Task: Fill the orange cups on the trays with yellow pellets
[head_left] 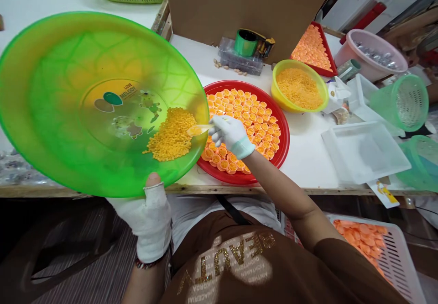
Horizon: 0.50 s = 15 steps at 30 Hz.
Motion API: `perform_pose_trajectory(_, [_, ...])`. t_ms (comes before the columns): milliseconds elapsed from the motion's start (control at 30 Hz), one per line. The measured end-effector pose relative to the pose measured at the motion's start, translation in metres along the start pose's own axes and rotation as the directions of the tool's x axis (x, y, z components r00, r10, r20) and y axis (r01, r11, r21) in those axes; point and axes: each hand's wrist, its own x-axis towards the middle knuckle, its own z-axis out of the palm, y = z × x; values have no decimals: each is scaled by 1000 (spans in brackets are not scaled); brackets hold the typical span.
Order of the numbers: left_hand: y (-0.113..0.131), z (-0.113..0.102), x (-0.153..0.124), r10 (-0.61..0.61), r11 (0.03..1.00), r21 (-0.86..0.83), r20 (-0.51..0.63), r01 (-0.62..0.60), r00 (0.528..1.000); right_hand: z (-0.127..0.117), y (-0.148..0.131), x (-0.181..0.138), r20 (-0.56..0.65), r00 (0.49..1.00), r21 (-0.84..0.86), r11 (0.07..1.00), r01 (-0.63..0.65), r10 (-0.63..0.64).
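My left hand (150,217), in a white glove with a bare thumb tip, grips the near rim of a big green basin (68,62) and tilts it. A heap of small yellow beads (173,135) lies at the basin's right side. In my right hand (229,133), also white-gloved, is a small translucent spoon (198,130) whose bowl touches the heap's right edge. Under that hand stands a round red tray (285,144) full of small orange cups (224,165) with yellow contents. The basin's edge overlaps the tray's left side.
Behind the tray are a yellow bowl (275,85) of yellow-orange bits, a tape dispenser (246,44) on a clear box and a brown board (246,7). White trays (366,151) and green baskets (410,101) stand at right. Below the table edge sits a crate (404,254) of orange pieces.
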Motion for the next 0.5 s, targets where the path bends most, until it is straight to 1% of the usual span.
perform_pose_trajectory(100, [-8,-5,1,-1,1000,3,-32,2,999,-29,-7,5,-119,989,-20,996,81,-83])
perform_pose_trajectory(167, [-14,-8,1,-7,1000,-3,-38,7,999,-44,-6,10,-208,965,-92,986,141,-157])
perform_pose_trajectory(233, [-17,-10,1,-20,1000,-21,-39,19,999,-53,1,16,-262,938,-197,964,180,-228])
perform_pose_trajectory(300, [-18,-11,1,-42,999,-28,-38,41,998,-57,10,22,-258,915,-327,919,219,-310])
perform_pose_trajectory(333, [-18,-12,1,-48,999,-23,-38,47,998,-58,16,24,-232,903,-401,882,250,-361])
perform_pose_trajectory(400, [-17,-12,1,-44,999,-13,-39,43,998,-59,24,26,-160,865,-538,777,328,-476])
perform_pose_trajectory(433, [-16,-12,1,-34,999,-12,-40,34,999,-59,27,26,-131,842,-585,727,360,-523])
perform_pose_trajectory(467, [-15,-12,2,-23,1000,-15,-41,22,999,-59,28,26,-121,824,-607,698,380,-554])
perform_pose_trajectory(500, [-14,-12,3,-12,1000,-19,-39,12,999,-59,26,25,-136,815,-601,700,385,-564])
